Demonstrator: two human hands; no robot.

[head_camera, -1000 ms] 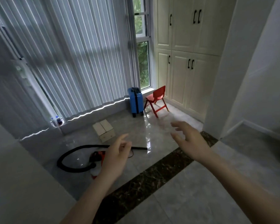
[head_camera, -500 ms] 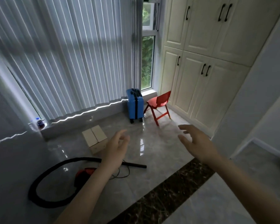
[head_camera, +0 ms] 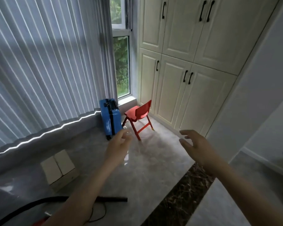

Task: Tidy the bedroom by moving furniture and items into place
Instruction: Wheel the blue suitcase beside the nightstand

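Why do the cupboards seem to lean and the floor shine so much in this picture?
Head view: the wide lens bows straight lines, so the cupboards and blinds tilt outward; daylight from the window leaves pale glare on the glossy floor near the red chair; the left hand has motion-blurred fingertips, while the right hand looks sharper.

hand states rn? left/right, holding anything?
Left hand: open, fingers loosely curled, holding nothing.
Right hand: open, fingers spread, holding nothing.
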